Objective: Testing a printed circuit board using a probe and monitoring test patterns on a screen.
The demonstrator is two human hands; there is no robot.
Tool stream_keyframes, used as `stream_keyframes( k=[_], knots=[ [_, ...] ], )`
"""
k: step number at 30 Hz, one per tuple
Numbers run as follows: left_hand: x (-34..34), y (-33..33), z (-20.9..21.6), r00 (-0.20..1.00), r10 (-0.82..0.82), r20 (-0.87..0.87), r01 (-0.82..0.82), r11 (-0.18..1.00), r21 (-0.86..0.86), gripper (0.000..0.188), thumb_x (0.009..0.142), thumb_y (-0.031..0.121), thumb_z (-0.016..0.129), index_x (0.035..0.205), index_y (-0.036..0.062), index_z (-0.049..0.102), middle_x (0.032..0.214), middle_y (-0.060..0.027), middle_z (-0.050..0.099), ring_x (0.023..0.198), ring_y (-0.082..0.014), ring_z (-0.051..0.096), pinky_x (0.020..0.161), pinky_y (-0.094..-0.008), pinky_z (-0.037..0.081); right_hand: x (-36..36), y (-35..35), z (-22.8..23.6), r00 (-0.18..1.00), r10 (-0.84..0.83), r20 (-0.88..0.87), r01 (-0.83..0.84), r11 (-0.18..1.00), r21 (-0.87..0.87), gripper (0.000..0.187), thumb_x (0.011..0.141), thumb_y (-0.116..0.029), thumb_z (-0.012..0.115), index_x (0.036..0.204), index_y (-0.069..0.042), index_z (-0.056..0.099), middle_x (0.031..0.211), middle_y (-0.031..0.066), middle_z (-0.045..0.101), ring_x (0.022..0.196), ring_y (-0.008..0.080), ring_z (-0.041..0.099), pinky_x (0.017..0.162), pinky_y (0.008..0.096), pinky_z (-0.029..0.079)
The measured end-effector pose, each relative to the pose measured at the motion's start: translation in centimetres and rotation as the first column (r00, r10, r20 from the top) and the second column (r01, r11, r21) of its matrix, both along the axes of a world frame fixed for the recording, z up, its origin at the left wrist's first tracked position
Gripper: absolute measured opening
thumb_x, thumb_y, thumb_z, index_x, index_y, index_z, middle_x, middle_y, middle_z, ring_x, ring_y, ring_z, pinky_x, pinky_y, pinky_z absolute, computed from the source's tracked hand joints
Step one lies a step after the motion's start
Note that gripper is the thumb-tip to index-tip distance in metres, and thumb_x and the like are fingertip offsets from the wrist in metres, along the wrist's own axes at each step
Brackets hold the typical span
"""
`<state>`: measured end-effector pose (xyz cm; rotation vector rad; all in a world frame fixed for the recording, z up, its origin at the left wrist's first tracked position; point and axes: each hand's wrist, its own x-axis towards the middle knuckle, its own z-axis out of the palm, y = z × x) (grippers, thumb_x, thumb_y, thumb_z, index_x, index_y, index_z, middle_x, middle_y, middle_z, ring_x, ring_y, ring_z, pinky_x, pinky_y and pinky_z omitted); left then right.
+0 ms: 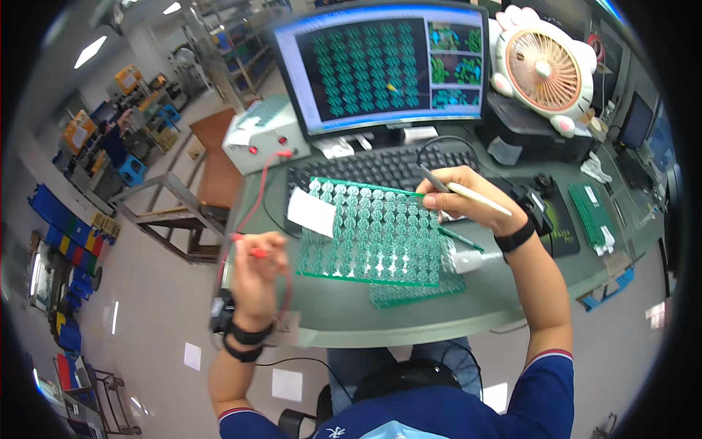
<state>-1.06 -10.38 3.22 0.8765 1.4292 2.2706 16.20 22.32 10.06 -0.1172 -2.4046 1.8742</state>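
Observation:
A green panel of many small round circuit boards [373, 234] lies tilted on the bench, over a second green panel [417, 293]. A white paper slip [311, 213] covers part of its left side. My left hand [256, 282], left of the panel, is closed on a red test lead [257, 253], slightly blurred. My right hand [472, 197] is closed on a slim pen-shaped tool [479, 197] with a dark front and pale shaft; its exact kind is unclear. The right thumb is at the panel's upper right corner. A green stick [461, 238] lies beside the panel.
A keyboard [380, 170] and monitor [380, 69] stand behind the panel. A white box with red sockets [267, 135] takes the red lead at the back left. A clear bottle [479, 260], a cat-shaped fan [542, 69] and more green boards [591, 212] are at the right.

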Motion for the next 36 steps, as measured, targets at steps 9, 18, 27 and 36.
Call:
stream_keyframes(
  k=[9,18,27,36],
  knots=[
    [-1.5,-7.5,4.3,0.866,0.484,-0.128,-0.495,0.865,-0.076,0.073,0.08,-0.003,0.044,0.151,0.0061,0.027,0.118,-0.0094,0.051,0.075,-0.0117,0.048,0.07,-0.0256,0.043,0.6,3.2,-5.6,0.982,0.154,0.113,-0.183,0.929,0.322,0.032,0.087,-0.026,0.074,0.103,0.001,0.066,0.085,0.0083,0.068,0.075,0.0186,0.064,0.071,0.0321,0.051],
    [0.6,1.9,6.6,0.918,-0.397,-0.008,0.367,0.84,0.399,0.03,0.103,0.025,0.045,0.077,0.011,0.05,0.07,0.002,0.043,0.064,-0.0116,0.037,0.071,-0.0285,0.035,0.7,-1.7,-3.4,0.854,-0.238,-0.463,0.512,0.549,0.661,0.026,0.091,-0.022,0.066,0.083,-0.002,0.053,0.066,0.0142,0.058,0.06,0.0317,0.059,0.058,0.039,0.045],
    [2.6,9.3,4.0,0.663,-0.744,0.079,0.63,0.499,-0.595,0.029,0.098,0.023,0.055,0.114,0.0004,0.063,0.092,-0.0003,0.059,0.074,-0.0066,0.054,0.06,-0.0234,0.044,-2.0,-7.6,-3.9,0.958,-0.071,-0.279,0.072,0.997,-0.006,0.031,0.091,-0.024,0.071,0.098,0.0,0.054,0.075,0.0061,0.061,0.067,0.013,0.065,0.058,0.0266,0.051],
    [1.9,9.9,-1.7,0.701,-0.703,0.121,0.675,0.599,-0.43,0.019,0.091,0.017,0.068,0.098,0.0031,0.058,0.084,-0.0017,0.059,0.075,-0.0097,0.063,0.066,-0.0227,0.051,0.0,-5.0,-5.6,0.988,-0.137,-0.076,0.135,0.99,-0.034,0.021,0.096,-0.023,0.063,0.102,-0.004,0.058,0.079,0.0025,0.061,0.065,0.0077,0.059,0.057,0.0237,0.049]
  ],
)
